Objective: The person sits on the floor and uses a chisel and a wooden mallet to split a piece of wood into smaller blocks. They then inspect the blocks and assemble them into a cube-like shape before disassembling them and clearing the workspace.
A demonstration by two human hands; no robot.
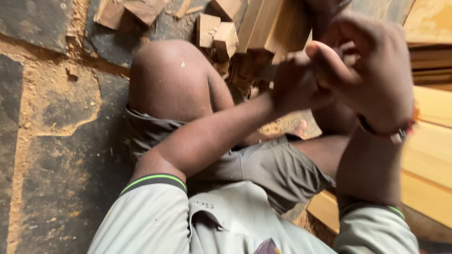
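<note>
Wooden slats [270,26] stacked on end just beyond the raised knee [169,77], behind both hands. Left hand [294,84] curled against right hand [372,70], fingers bent narrow — whatever sits between them blurred, cannot tell. Wood offcuts [219,35] beside the slats — pale planks [431,141] at right, over a sawdust-strewn stone floor [56,141].

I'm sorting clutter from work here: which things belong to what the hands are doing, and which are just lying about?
In hand:
- left hand and right hand, closed together over something small that the blur hides
- wood strips just beyond the hands

Lying about:
- wood offcuts by the knee
- planks on the right
- sawdust on the floor
</note>
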